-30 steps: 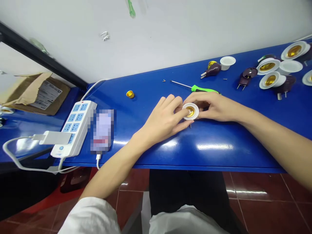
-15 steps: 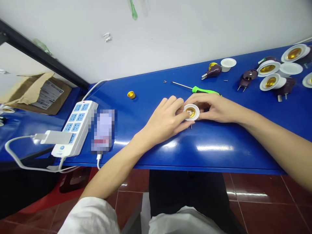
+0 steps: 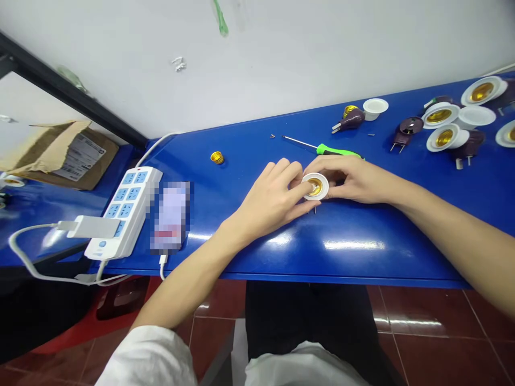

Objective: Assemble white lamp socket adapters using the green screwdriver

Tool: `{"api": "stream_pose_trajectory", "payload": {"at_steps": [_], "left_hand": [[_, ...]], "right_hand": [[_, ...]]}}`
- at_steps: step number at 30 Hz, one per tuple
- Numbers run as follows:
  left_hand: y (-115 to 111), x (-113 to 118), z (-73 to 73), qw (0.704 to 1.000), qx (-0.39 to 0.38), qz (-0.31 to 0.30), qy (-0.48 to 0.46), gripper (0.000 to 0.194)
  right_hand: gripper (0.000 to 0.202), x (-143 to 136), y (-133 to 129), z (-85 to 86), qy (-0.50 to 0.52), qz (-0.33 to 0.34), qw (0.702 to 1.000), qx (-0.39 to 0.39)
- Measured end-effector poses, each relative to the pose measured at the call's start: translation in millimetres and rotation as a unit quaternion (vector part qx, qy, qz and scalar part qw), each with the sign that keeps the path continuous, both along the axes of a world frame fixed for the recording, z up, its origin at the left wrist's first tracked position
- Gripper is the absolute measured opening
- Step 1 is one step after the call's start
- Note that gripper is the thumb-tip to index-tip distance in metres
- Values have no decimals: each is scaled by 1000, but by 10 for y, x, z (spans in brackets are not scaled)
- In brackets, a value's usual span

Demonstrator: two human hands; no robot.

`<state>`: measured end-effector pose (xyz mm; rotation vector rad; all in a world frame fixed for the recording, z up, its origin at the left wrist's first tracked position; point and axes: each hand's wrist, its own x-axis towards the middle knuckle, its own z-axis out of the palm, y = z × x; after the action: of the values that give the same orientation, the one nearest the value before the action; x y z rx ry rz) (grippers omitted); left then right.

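A white lamp socket with a gold threaded metal sleeve inside is between my hands, its opening tilted up toward me. My right hand wraps round its far and right side, fingers curled, and the body of the socket is mostly hidden there. With the index fingertip inside the gold sleeve and the thumb under the white rim, my left hand grips the socket too. A small metal piece shows just below the rim. Beyond my right hand lies a screwdriver with a green and black handle.
On the blue table stand a loose gold threaded sleeve, tiny screws, a brown plug base and a white ring. Several sockets crowd the right. A power strip, blurred-out phone and cardboard box are left.
Both hands keep nearly the same hold on the lamp socket, the left index finger still inside it. The camera view has shifted very slightly.
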<state>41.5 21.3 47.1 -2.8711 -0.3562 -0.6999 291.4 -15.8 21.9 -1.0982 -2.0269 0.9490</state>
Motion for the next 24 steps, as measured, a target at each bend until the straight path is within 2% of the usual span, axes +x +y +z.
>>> {"api": "stream_pose_trajectory", "payload": {"at_steps": [14, 24], "left_hand": [[-10, 5, -2, 1000, 15, -5, -11, 30], [-15, -7, 7, 1000, -13, 1, 7, 27]], "right_hand": [[54, -2, -11, 41, -5, 9, 1000, -27], [52, -1, -19, 26, 1, 4, 1000, -29]]}}
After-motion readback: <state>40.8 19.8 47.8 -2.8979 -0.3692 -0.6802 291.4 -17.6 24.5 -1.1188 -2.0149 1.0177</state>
